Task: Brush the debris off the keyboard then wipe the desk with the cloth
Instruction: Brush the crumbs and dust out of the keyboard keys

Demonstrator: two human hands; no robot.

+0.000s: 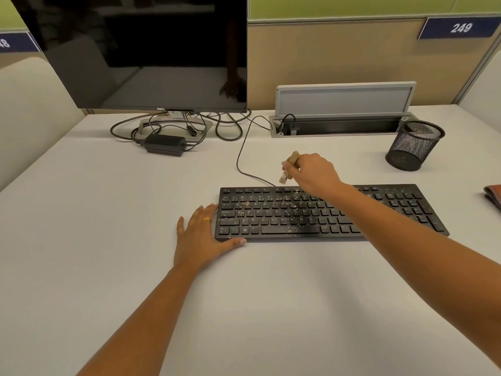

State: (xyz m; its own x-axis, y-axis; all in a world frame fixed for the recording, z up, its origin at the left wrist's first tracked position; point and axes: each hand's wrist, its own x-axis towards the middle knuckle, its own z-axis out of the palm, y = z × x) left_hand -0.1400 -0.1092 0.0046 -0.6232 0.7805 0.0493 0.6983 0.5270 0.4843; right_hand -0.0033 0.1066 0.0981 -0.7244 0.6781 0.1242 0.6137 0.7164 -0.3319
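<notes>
A black keyboard (271, 215) lies across the middle of the white desk (108, 202), speckled with light brown debris (291, 206) mostly over its left and centre keys. My right hand (311, 173) is shut on a small wooden-handled brush (291, 161), held just beyond the keyboard's far edge with the bristles pointing down. My left hand (203, 237) lies flat on the desk, fingers apart, touching the keyboard's left end, thumb along its front edge. A folded brownish cloth (493, 196) shows at the right frame edge.
A dark Dell monitor (141, 50) stands at the back left, with tangled cables and a power adapter (165, 143) under it. An open cable box (341, 123) sits at the back. A black mesh pen cup (414, 145) stands right of it. The keyboard cable (241, 158) runs back.
</notes>
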